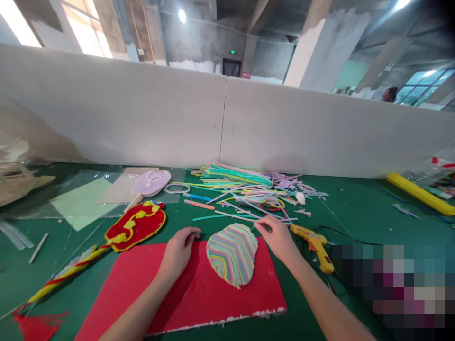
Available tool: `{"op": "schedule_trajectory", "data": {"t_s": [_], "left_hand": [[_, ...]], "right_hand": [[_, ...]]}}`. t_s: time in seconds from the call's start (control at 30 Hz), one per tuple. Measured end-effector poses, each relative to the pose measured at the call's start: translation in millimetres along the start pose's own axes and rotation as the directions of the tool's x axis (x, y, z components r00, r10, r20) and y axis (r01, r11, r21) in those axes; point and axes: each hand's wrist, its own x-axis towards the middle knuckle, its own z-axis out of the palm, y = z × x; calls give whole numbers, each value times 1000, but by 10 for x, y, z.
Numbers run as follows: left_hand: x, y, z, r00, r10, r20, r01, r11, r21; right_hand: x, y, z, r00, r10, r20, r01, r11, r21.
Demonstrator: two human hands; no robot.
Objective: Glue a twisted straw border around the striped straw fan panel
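Note:
A rounded panel of striped pastel pipe cleaners (pixel 232 255) lies on a red board (pixel 213 303). My left hand (pixel 181 248) hovers over the board's far edge, left of the panel, its fingers loosely curled with nothing visible in them. At the panel's upper right edge, my right hand (pixel 275 237) has thumb and forefinger pinched together. Whatever is between those fingertips is too small to make out. A pale pipe cleaner (pixel 232 216) runs up to these fingertips; whether they grip it is unclear. Just right of that hand rests a yellow glue gun (pixel 316 244).
Loose pipe cleaners (pixel 234 177) pile up at the back. A red fan (pixel 137 226) with yellow trim and a lilac fan (pixel 151 183) lie left. A yellow bar (pixel 421 193) is at right. Behind stands a white partition (pixel 142 113); a person (pixel 390 94) shows beyond it.

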Motion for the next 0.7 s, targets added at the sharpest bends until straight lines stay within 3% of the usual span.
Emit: {"op": "schedule_trajectory", "data": {"t_s": [0.23,0.33,0.47,0.7], "left_hand": [[-13,-27,-17,1000,2,-24,-3,999,-42],[-22,-45,-24,1000,-2,-14,2,999,-52],[-36,-84,-17,1000,-16,7,16,998,-68],[-53,-159,18,999,-40,31,43,995,-90]], "right_hand": [[1437,313,281,999,-32,-2,31,996,-82],[1886,393,448,1000,-30,-8,29,988,-150],[2157,449,671,999,-29,15,32,971,-236],[2255,568,884,999,18,30,-8,946,-323]]}}
